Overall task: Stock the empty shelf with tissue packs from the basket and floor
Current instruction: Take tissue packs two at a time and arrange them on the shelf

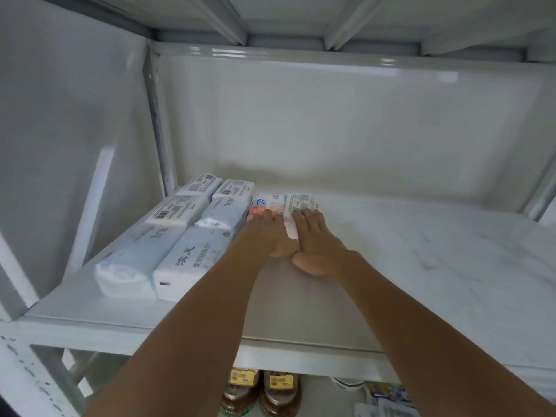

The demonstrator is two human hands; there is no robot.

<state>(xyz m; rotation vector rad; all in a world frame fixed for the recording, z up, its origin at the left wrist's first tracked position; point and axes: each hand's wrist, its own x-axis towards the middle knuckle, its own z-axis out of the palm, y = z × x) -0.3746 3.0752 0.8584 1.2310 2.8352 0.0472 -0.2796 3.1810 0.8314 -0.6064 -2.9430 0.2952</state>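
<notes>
Left hand point(266, 233) and right hand point(313, 236), flat and open-fingered, pressing two packs point(284, 203) back on shelf point(421, 242), beside stocked rows point(192, 227). Best pushed evenly, square against neighbours. Open room rightward; front lip near.

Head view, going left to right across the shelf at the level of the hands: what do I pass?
Left column of tissue packs → second column of tissue packs → left hand pressing flat on the colourful pack → right hand on the white barcode pack → bare shelf board.
</notes>
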